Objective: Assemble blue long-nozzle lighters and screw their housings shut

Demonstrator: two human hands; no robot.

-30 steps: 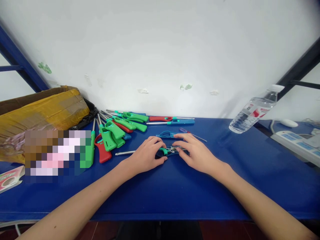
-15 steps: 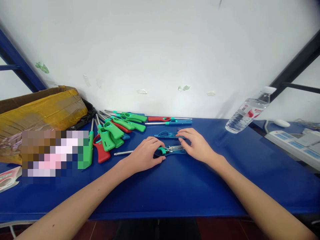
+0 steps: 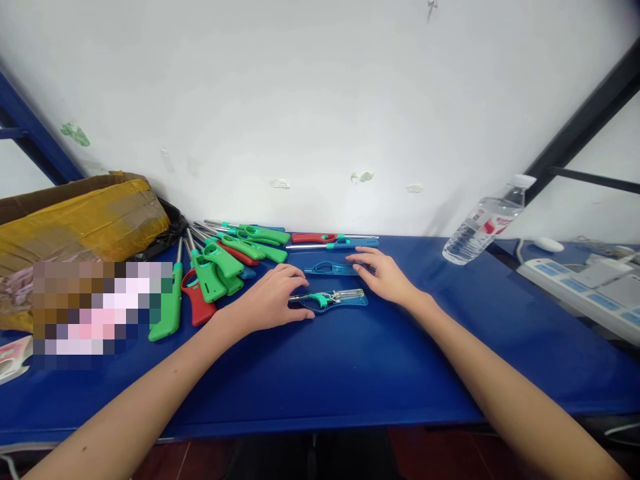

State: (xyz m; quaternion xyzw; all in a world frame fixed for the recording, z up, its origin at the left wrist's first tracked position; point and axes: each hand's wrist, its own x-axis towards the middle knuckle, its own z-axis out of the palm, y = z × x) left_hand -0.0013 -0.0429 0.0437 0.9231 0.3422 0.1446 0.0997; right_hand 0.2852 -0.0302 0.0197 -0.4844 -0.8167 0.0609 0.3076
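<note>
An opened blue utility lighter (image 3: 326, 301) lies on the blue table, its teal trigger and clear fuel tank showing in the half shell. My left hand (image 3: 273, 299) surrounds its metal tube, thumb and fingers spread apart; most of the tube is hidden behind the hand. Just beyond lies the other blue shell half (image 3: 327, 268), flat on the table. My right hand (image 3: 384, 272) is over that shell's right end with its fingers apart; whether the fingertips touch it I cannot tell.
Several green and red utility lighters (image 3: 225, 260) lie heaped at left, beside a taped cardboard box (image 3: 100, 220). A red lighter (image 3: 313, 238) and a blue lighter (image 3: 350, 244) lie along the wall. At right stand a water bottle (image 3: 483, 223) and a white device (image 3: 580, 287).
My left hand has shifted left along the lighter, uncovering the trigger area. My right hand has moved off the tank end, which now shows. The view has shifted slightly.
</note>
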